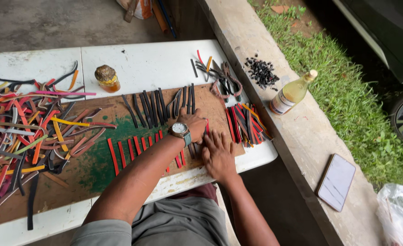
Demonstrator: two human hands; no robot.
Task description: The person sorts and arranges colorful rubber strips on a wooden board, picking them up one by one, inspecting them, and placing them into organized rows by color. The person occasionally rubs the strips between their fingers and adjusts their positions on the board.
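Observation:
My left hand [193,122], with a wristwatch on the wrist, rests fingers curled on a brown board [74,182], pressing on red and black strips near the board's right end. Just below and right of it, my right hand [217,152] lies flat with fingers spread on the same strips. A row of red strips [128,152] lies left of my hands and a row of black strips [153,105] lies above them. What is under my left fingers is hidden.
A heap of mixed coloured strips [23,127] covers the board's left. A small jar [106,78] stands on the white table [151,64]. A bundle of red and black strips [247,123], a bottle [293,92], black bits [261,72] and a phone [336,181] lie to the right on a concrete ledge.

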